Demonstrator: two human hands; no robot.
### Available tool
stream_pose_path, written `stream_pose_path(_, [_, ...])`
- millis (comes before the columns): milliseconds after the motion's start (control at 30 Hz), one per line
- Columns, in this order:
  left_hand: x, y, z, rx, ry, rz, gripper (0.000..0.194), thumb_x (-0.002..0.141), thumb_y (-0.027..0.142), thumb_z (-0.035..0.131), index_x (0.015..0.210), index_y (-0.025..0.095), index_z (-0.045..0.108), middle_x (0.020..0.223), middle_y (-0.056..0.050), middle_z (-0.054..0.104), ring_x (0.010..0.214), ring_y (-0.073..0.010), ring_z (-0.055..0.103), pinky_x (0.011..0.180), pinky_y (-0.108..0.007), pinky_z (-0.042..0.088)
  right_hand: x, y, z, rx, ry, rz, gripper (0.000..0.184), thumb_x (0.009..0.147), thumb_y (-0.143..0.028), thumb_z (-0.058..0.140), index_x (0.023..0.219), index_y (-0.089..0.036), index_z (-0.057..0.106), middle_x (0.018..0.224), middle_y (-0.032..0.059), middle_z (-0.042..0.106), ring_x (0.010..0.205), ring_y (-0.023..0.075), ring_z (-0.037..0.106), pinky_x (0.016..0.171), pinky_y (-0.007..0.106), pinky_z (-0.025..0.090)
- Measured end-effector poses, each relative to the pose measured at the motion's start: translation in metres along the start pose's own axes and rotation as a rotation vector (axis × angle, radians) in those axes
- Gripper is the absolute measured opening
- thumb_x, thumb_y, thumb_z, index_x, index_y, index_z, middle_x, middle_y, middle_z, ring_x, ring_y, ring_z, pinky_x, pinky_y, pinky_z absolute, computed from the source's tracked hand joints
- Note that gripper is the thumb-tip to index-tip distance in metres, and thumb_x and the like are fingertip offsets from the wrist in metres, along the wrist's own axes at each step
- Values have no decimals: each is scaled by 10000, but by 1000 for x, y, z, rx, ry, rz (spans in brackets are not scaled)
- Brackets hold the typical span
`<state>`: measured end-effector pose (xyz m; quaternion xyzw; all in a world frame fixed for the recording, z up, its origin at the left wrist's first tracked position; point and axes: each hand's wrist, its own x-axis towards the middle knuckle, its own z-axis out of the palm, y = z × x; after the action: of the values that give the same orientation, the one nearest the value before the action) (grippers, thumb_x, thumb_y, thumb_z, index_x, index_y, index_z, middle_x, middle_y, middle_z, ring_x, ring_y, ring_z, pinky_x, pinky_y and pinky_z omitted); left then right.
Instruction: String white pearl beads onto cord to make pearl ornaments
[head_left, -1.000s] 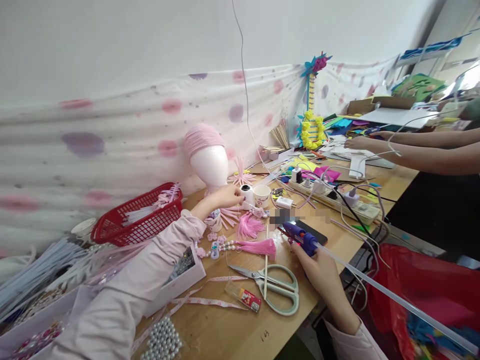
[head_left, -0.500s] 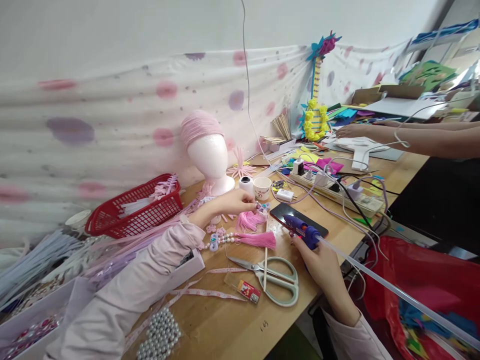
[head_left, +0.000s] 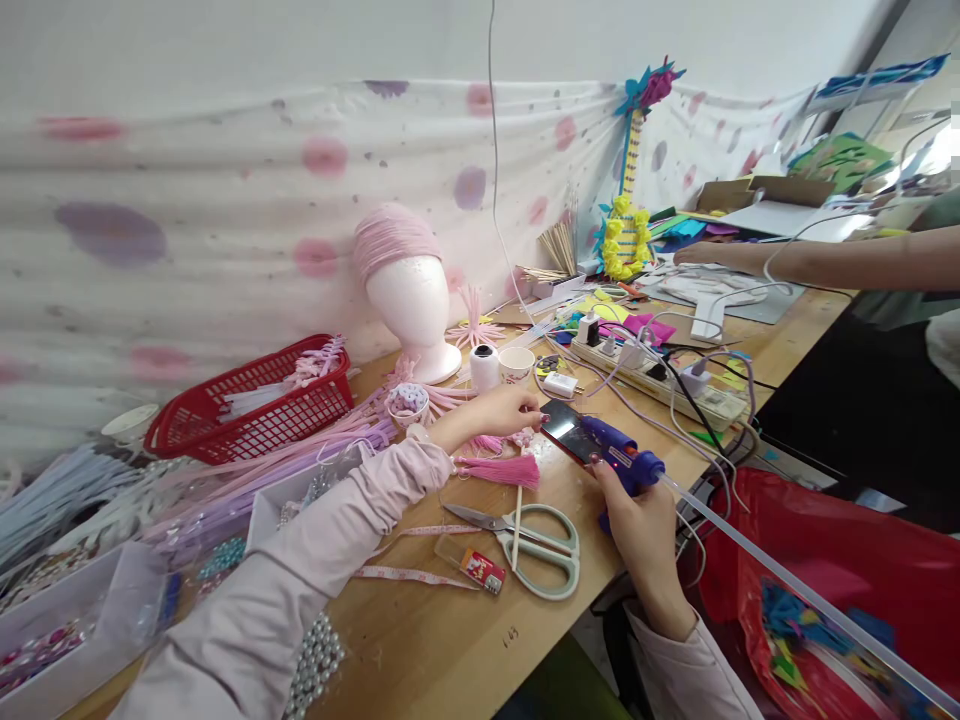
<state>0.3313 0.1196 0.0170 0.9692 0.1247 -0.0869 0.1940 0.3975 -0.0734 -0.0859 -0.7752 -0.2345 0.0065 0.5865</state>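
The right hand [head_left: 641, 525] grips the glue gun [head_left: 624, 456] near the phone [head_left: 564, 428], with scissors [head_left: 541, 551] on the surface [head_left: 420, 640] at the gun's eight o'clock, while the left hand [head_left: 506, 413], at its ten o'clock, has fingertips drawn together, though whether around anything I cannot tell.

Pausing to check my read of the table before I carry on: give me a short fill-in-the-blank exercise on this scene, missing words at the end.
1. From the glue gun in the right grip, the long glue stick runs toward the picture's bottom ___ corner.
2. Of the phone and the scissors, the left grip is nearer the ___.
3. The blades point toward the picture's ___ edge.
4. The basket is coloured ___.

Missing words: right; phone; left; red.
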Motion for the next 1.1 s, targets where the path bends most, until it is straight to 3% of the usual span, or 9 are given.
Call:
stream_pose_path(333, [13, -5, 20, 59, 28, -19, 332, 966, 366, 627, 1231, 166, 631, 1230, -92, 661, 1033, -242, 672, 874, -445, 585, 1, -1, -1, 22, -92, -17, 450, 796, -505, 629, 1012, -140, 781, 865, 110, 801, 815, 323, 716, 745, 384, 539])
stream_pose_path(567, [13, -8, 19, 97, 212, -47, 326, 965, 351, 631, 1236, 169, 625, 1238, -96, 656, 1048, -236, 667, 890, -456, 576, 1, -2, -1, 22, -79, -32, 413, 787, -484, 636, 961, -139, 781, 831, 97, 795, 782, 306, 706, 727, 368, 529])
stream_pose_path(700, [-13, -6, 22, 126, 380, -101, 242, 982, 226, 528, 1175, 126, 635, 1225, -155, 636, 1156, -286, 603, 1001, -479, 496, 1, 0, -1, 20, -67, -32, 373, 786, -479, 632, 878, -146, 771, 778, 93, 788, 746, 302, 708, 688, 362, 525])
stream_pose_path(833, [-60, -3, 33, 140, 486, -186, 333, 883, 116, 471, 1184, 98, 610, 1278, -204, 597, 1263, -357, 497, 1079, -526, 379, 0, 3, -1, 27, -70, -30, 382, 795, -497, 639, 872, -147, 770, 797, 99, 796, 787, 321, 726, 709, 383, 537])
stream_pose_path(967, [-93, -5, 49, 120, 432, -201, 504, 775, 87, 513, 1275, 136, 558, 1326, -166, 613, 1312, -361, 452, 1100, -561, 310, 1, 3, -1, 33, -64, -49, 441, 813, -529, 586, 909, -140, 770, 866, 118, 804, 853, 334, 730, 773, 414, 549])
stream_pose_path(1100, [-99, -13, 60, 105, 295, -141, 461, 769, 101, 546, 1226, 157, 586, 1206, -157, 680, 1218, -347, 547, 1044, -529, 377, 0, -5, -7, -39, -158, -101, 403, 789, -536, 594, 801, -170, 761, 772, 93, 784, 762, 311, 719, 708, 389, 546])
